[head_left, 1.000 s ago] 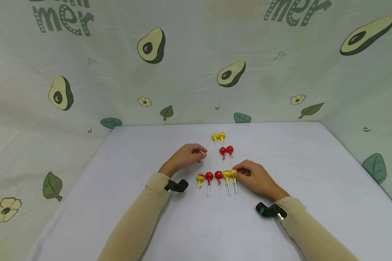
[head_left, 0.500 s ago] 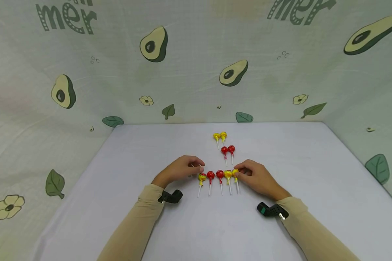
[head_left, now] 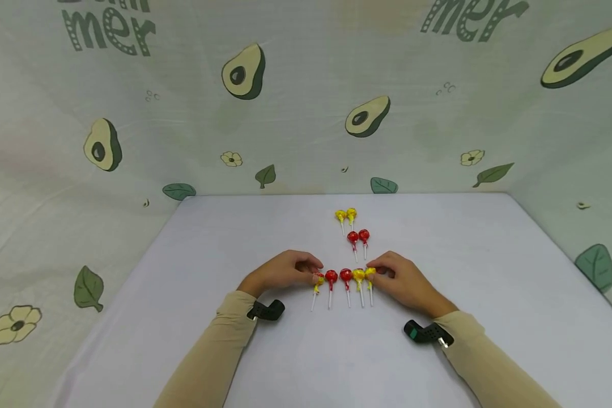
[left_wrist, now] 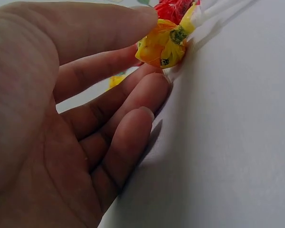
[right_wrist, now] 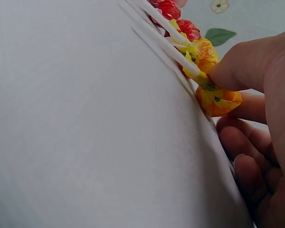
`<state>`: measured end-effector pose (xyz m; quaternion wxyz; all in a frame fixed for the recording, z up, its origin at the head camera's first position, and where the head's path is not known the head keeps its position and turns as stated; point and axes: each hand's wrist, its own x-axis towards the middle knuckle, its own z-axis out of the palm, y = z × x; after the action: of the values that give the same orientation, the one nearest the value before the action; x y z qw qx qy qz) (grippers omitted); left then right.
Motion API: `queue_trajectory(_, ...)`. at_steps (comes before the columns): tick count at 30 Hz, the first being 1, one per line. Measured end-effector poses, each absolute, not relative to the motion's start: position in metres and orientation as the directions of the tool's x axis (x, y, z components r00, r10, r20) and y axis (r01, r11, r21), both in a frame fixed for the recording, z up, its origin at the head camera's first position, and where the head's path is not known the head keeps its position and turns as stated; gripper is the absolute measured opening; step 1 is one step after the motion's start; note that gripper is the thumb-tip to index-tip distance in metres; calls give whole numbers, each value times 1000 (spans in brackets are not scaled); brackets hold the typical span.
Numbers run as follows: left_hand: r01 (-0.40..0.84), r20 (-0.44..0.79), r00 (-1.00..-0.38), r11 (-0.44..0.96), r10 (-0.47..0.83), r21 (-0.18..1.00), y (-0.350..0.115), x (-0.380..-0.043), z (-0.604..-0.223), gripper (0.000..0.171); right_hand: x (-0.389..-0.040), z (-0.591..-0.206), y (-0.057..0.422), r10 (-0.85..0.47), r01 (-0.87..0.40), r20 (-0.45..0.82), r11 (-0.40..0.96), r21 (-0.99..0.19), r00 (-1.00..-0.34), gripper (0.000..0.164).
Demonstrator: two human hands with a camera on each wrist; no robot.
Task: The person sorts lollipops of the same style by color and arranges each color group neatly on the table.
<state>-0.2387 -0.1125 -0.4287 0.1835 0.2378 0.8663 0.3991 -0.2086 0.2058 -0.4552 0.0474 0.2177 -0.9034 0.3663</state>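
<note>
Lollipops with white sticks lie in a row on the white table, sticks toward me. At the row's left end my left hand [head_left: 281,270] pinches a yellow-and-red lollipop [left_wrist: 162,46] by its wrapped head, thumb on one side and fingers on the other. My right hand [head_left: 404,281] holds the head of the yellow lollipop [right_wrist: 219,101] at the right end between thumb and index finger. Between them lie a red lollipop [head_left: 331,276], a second red lollipop [head_left: 345,275] and another yellow lollipop [head_left: 358,275]. The gap between the two red ones is wider than the spacing on the right.
Behind the row lie a pair of red lollipops [head_left: 353,237] and, farther back, a pair of yellow lollipops [head_left: 340,215]. The table [head_left: 224,226] meets an avocado-print cloth [head_left: 296,136] at its back edge. Each wrist carries a black camera [head_left: 268,310].
My left hand has come down toward me to the row's left end and now grips the lollipop there. My right hand stays at the right-end lollipop; the view has shifted slightly.
</note>
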Motion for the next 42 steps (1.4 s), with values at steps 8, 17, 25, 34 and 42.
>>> queue_trajectory(8, 269, -110, -814, 538, 571, 799, -112, -235, -434, 29, -209, -456, 209, -342, -407, 231, 650, -642, -911, 18)
queue_trajectory(17, 269, -104, -842, 580, 529, 769, -112, -231, -434, 27, -211, -457, 208, -328, -387, 223, 616, -686, -918, 18)
queue_trajectory(25, 252, -111, -844, 571, 524, 782, -115, -229, -434, 30, -210, -459, 205, -304, -353, 203, 602, -716, -931, 21)
queue_trajectory(34, 268, -97, -836, 556, 541, 787, -113, -230, -431, 28, -210, -457, 206, -253, -311, 193, 612, -727, -948, 24)
queue_trajectory(42, 279, -93, -836, 565, 541, 776, -112, -232, -433, 25, -210, -453, 210, -244, -311, 202, 596, -740, -949, 27)
